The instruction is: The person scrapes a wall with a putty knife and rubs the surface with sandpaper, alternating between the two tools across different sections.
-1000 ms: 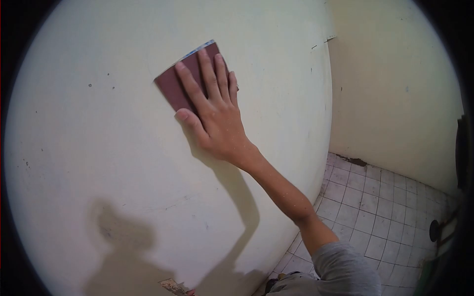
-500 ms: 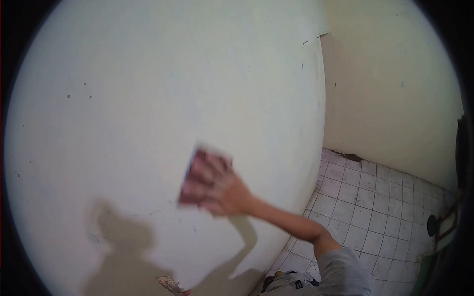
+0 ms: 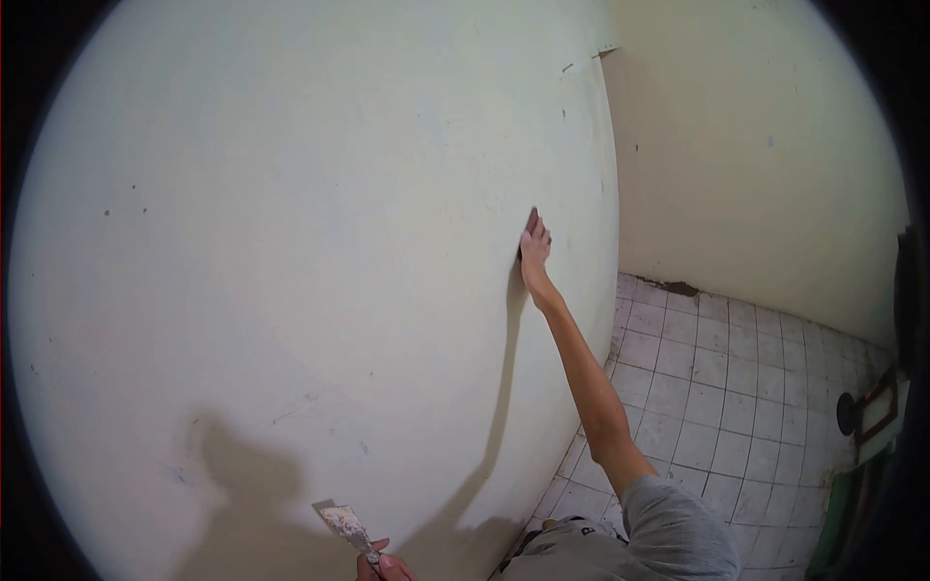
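Reaching high with the right hand [image 3: 536, 257] now, close to the left of the wall corner [image 3: 616, 194], and grasping the dark brown sheet [image 3: 532, 223], pressing it against the pale wall [image 3: 291, 271]! Seeing that sheet almost edge-on, under extended fingers. Down low, well left of the corner, gripping a scraper [image 3: 346, 524] in the left hand [image 3: 384, 568], fingers curled round its handle, with the spattered blade tilted up and left. Right of the corner, spotting white floor tiles [image 3: 712, 368] and a dark broken patch [image 3: 681, 288] by its foot.
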`<move>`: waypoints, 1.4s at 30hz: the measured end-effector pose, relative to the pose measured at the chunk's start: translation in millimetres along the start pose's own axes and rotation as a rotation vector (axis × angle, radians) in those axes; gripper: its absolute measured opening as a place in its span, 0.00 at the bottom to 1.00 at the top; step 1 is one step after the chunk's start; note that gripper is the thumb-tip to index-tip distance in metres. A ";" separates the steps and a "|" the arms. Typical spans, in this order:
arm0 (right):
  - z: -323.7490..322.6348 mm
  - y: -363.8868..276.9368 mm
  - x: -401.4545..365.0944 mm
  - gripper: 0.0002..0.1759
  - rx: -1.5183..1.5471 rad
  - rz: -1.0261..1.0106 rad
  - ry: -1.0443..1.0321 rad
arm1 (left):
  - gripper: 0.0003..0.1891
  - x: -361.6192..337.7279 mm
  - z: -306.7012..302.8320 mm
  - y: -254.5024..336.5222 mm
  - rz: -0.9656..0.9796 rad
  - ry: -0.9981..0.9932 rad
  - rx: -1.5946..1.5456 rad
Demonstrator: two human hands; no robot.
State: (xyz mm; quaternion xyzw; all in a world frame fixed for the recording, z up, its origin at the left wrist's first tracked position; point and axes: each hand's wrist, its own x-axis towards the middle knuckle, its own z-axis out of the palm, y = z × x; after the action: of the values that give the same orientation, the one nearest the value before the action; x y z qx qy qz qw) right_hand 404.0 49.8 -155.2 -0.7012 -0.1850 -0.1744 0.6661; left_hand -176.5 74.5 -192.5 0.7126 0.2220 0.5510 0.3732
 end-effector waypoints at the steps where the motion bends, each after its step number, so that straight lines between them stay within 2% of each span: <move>1: -1.3 -10.7 6.5 0.39 -0.009 0.014 0.010 | 0.17 5.0 3.1 0.7 0.042 -0.012 0.016; 3: 2.7 -86.3 20.4 0.38 0.009 -0.127 0.106 | 0.18 13.8 13.7 4.2 -0.018 0.032 0.120; 4: 2.1 -137.7 8.6 0.36 0.034 -0.273 0.169 | 0.18 19.1 19.7 3.0 -0.044 0.053 0.166; 5: 6.0 -169.7 9.4 0.33 -0.009 -0.547 0.229 | 0.18 20.3 19.4 -9.8 -0.083 0.043 0.167; 7: 1.8 -235.2 -30.8 0.33 -0.060 -0.723 0.187 | 0.19 18.8 19.1 -47.8 -0.166 0.022 0.169; 9: 0.7 -256.9 -85.9 0.36 -0.095 -0.799 0.017 | 0.18 27.0 32.0 -55.5 -0.092 -0.017 -0.068; 10: 1.2 -247.3 -110.7 0.36 -0.099 -0.861 -0.050 | 0.18 29.7 36.4 -55.8 -0.059 -0.032 -0.182; 11: -0.9 -237.6 -127.6 0.36 -0.101 -0.925 -0.122 | 0.17 32.1 40.6 -42.7 -0.069 -0.049 -0.118; 13: -3.1 -216.9 -126.0 0.33 -0.117 -0.929 -0.137 | 0.16 33.1 46.2 -7.8 -0.085 -0.068 0.009; 16: -5.5 -211.3 -82.4 0.32 -0.064 -0.933 -0.034 | 0.15 23.8 32.6 -5.2 -0.124 -0.011 0.051; 19: -16.2 -199.4 -14.7 0.31 -0.006 -0.704 0.114 | 0.14 18.0 24.1 -30.0 -0.180 0.095 0.079; 20: -20.0 -189.1 1.7 0.31 -0.004 -0.581 0.126 | 0.14 16.1 23.2 -25.7 -0.200 0.107 0.071; 22: -23.0 -159.4 14.6 0.31 -0.008 -0.510 0.092 | 0.14 18.5 27.8 -13.8 -0.240 0.126 0.054; 25: -17.2 -90.9 -7.9 0.32 0.028 -0.359 0.087 | 0.13 28.8 32.1 -12.2 0.020 -0.034 -0.085; 27: -1.4 -29.1 -47.3 0.33 -0.018 -0.301 0.092 | 0.14 31.4 41.7 6.0 -0.005 -0.071 -0.070; 29: 11.7 5.8 -116.1 0.34 -0.021 -0.192 0.042 | 0.15 33.3 50.7 15.9 -0.016 -0.124 -0.067; 31: 12.0 -2.9 -173.6 0.34 0.028 -0.066 -0.059 | 0.15 35.6 57.8 21.2 -0.017 -0.189 -0.068; 34: 10.2 -40.3 -161.5 0.33 0.020 -0.251 -0.032 | 0.14 35.6 58.4 21.6 0.036 -0.235 -0.089; 36: 2.9 -72.4 -107.0 0.33 -0.026 -0.468 0.005 | 0.13 31.6 56.6 21.2 0.040 -0.217 -0.078; 38: 1.9 -105.6 -26.4 0.33 -0.065 -0.549 0.099 | 0.13 30.4 57.3 33.0 0.011 -0.153 -0.043; 40: -12.9 -126.8 37.6 0.32 -0.035 -0.524 0.131 | 0.14 29.1 61.2 42.0 -0.014 -0.071 -0.019; 41: -23.9 -142.0 47.7 0.32 -0.022 -0.412 0.094 | 0.13 27.3 49.6 21.6 -0.041 -0.083 -0.022; 42: -23.9 -146.2 45.1 0.32 0.007 -0.388 0.100 | 0.13 25.6 38.2 1.2 -0.067 -0.095 -0.025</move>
State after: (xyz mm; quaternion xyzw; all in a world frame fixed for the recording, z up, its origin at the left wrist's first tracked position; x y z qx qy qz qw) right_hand 371.4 33.6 -4.7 -0.6405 -0.2838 -0.3335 0.6309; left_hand -132.8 81.4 -180.1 0.7256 0.2208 0.5064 0.4103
